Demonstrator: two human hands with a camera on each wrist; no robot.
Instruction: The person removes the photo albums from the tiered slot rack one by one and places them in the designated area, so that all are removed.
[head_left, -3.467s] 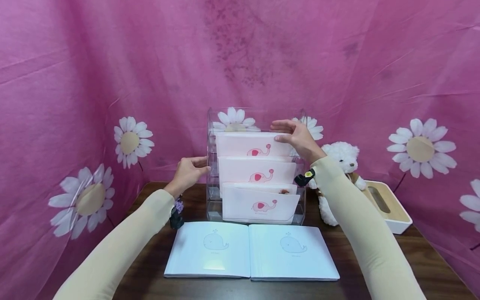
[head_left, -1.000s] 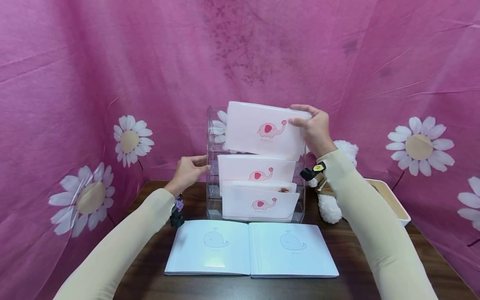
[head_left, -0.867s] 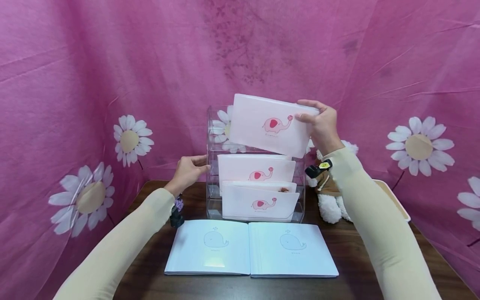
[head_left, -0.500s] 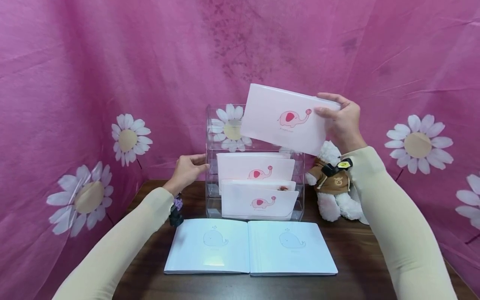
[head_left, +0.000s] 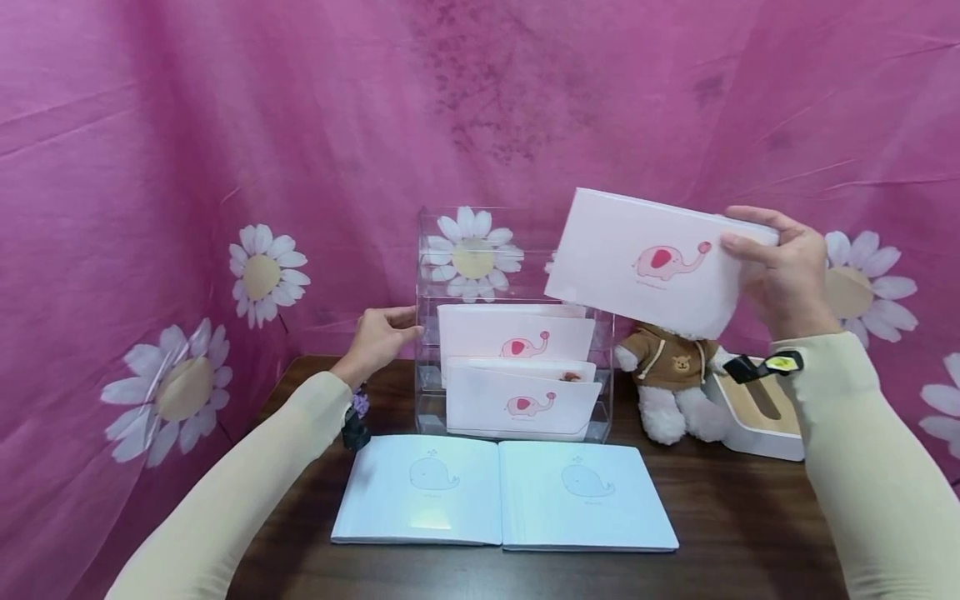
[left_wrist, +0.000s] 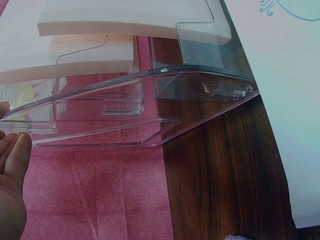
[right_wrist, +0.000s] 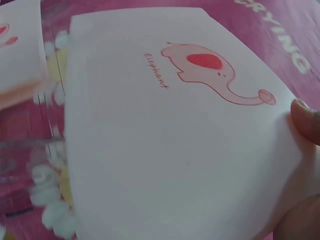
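Note:
In the head view my right hand (head_left: 791,267) holds a pale pink photo album (head_left: 637,250) by its right end, thumb on the front cover. The album hangs tilted in the air, right of the clear acrylic rack (head_left: 606,367). Its red elephant drawing fills part of the right wrist view, where my thumb (right_wrist: 306,120) shows at the edge. My left hand (head_left: 375,342) pinches the rack's left side edge; the thumb (left_wrist: 19,155) shows beside the clear panel in the left wrist view. More elephant albums (head_left: 517,404) stand in the rack's lower tiers.
Two pale blue whale albums (head_left: 416,521) lie side by side before the rack on the dark wooden table (head_left: 720,533). A white teddy bear (head_left: 667,408) in a brown hoodie and a tissue box (head_left: 765,446) stand at the right. A pink flowered cloth (head_left: 360,125) hangs behind.
My right hand has lifted the elephant album out of the rack's upper tier and carried it to the right, past the rack's side. The left hand has stayed at the rack.

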